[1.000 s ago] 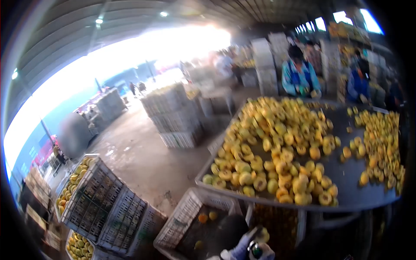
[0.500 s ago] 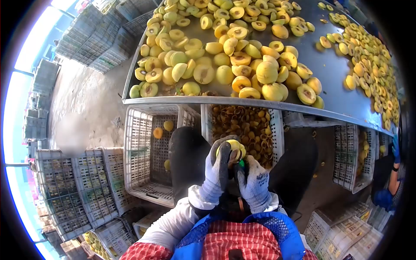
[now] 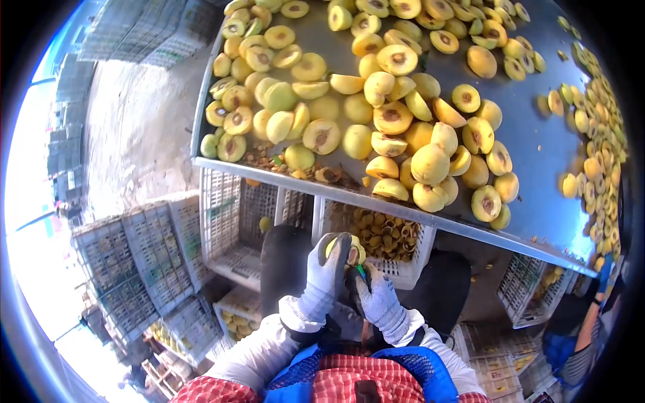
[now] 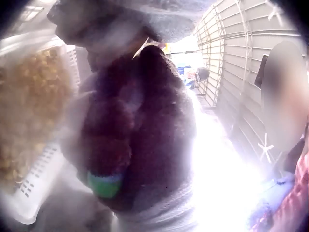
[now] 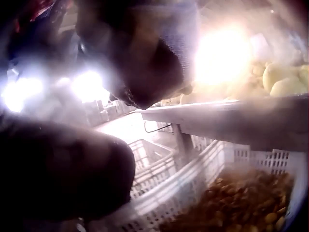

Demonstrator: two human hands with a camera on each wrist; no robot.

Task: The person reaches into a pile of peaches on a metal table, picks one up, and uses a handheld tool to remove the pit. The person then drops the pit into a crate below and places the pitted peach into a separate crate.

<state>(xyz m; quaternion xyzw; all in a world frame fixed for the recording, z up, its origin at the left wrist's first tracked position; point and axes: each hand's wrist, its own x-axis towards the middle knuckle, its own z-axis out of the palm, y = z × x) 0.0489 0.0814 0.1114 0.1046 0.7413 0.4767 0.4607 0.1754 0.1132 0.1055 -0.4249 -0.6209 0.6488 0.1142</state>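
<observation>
In the head view the gloved left hand (image 3: 326, 266) grips a halved yellow fruit (image 3: 354, 251), its cut face turned toward the other hand. Close beside it, the gloved right hand (image 3: 377, 293) has its fingers curled round a small tool with a green part (image 3: 361, 271), which meets the fruit's lower edge. Both hands are above the lap, in front of a crate (image 3: 408, 270) of brown-yellow pieces. Dark glove fingers fill much of the left wrist view, with a green patch (image 4: 105, 185) low among them. The right wrist view shows dark, blurred glove shapes; the tool is not discernible there.
A metal table (image 3: 531, 171) heaped with halved fruit stands ahead, its edge just beyond the crates. Another crate (image 3: 232, 258) is at the left, near stacked crates (image 3: 127, 258). At the right are a crate (image 3: 523, 285) and another person's arm (image 3: 588, 322).
The head view has swung from the wide hall down to the lap and table. Over the last half second, the hands stay together on the fruit while the table appears larger and tilted.
</observation>
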